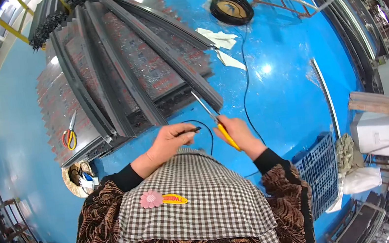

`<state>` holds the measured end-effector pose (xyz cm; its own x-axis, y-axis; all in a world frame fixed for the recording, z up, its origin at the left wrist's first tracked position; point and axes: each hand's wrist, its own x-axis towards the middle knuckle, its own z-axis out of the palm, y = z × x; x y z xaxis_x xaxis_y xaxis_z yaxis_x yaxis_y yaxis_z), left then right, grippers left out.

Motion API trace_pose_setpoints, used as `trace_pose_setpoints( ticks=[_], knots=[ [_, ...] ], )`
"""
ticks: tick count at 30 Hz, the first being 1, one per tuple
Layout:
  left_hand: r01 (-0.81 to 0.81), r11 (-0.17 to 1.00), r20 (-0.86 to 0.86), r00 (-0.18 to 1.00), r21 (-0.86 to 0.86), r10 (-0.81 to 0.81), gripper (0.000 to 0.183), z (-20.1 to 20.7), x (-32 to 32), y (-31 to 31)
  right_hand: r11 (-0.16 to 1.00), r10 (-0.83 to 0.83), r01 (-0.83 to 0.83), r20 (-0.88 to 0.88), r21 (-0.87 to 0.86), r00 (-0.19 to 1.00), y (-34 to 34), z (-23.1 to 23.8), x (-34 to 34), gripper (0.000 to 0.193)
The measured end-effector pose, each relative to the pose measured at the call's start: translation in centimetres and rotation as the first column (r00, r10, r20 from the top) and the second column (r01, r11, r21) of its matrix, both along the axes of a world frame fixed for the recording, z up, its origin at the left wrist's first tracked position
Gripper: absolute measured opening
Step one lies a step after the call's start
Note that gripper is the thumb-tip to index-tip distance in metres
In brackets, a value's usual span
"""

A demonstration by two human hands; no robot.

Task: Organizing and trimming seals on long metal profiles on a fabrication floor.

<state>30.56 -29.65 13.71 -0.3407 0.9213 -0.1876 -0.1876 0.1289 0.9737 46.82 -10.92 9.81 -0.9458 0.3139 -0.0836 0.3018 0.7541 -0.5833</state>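
In front of my checked apron, my left hand [171, 141] is closed in a pinch on the end of a thin black strip [211, 136]. A short dark tip sticks out beyond the fingertips, and the strip loops to the right and down. My right hand [239, 132] grips scissors [228, 137] by their yellow handles. The blades point forward and left, apart from the strip, and look nearly closed. Beyond my hands, long dark profiles [130, 78] lie fanned out across a stack of film-covered sheets [157, 67].
A second pair of scissors [71, 134] lies on the stack at left. Below it stands a round container [79, 180] with small items. A black coil [231, 9] sits on the blue floor [279, 89], its line trailing toward me. At right are a blue plastic crate [317, 174] and wooden boards [383, 104].
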Motion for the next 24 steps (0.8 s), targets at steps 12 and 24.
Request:
trace_pose_setpoints(
  ticks=[12, 24],
  knots=[
    [-0.185, 0.978, -0.164, 0.972, -0.099, 0.167, 0.018, -3.6, -7.6, -7.1, 0.930, -0.314, 0.339, -0.175, 0.141, 0.933, -2.1, -14.4, -27.2, 0.018],
    [-0.368, 0.899, 0.271, 0.864, -0.239, 0.426, 0.018, -7.3, -13.4, -3.7, 0.662, -0.328, 0.156, -0.095, -0.733, 0.940, -12.5, -6.6, -14.2, 0.031]
  ],
)
